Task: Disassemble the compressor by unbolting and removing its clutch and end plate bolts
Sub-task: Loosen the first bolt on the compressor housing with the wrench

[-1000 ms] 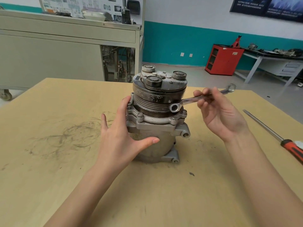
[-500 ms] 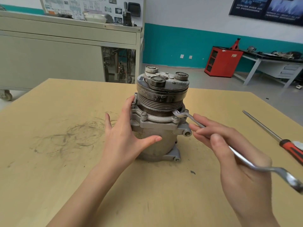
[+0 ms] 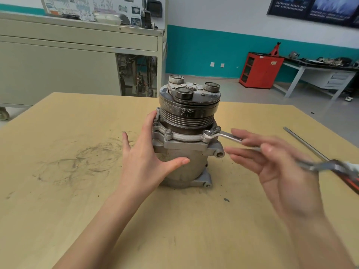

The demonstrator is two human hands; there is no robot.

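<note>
Pressing straight-fingered on the compressor [image 3: 184,166], the left hand [image 3: 141,164] braces it; the blurred right hand [image 3: 275,166] pinches the wrench [image 3: 227,136] ringing its bolt [image 3: 207,133].

No text here can be read.

The chart board [image 3: 87,6] on the far left wall carries diagrams and small print, all too fine to make out. The dark posters [image 3: 314,6] at far right bear blurred lines of lettering. A pale label [image 3: 273,63] on the red cabinet [image 3: 260,69] is illegible, as are any marks on the compressor [image 3: 186,152].
</note>
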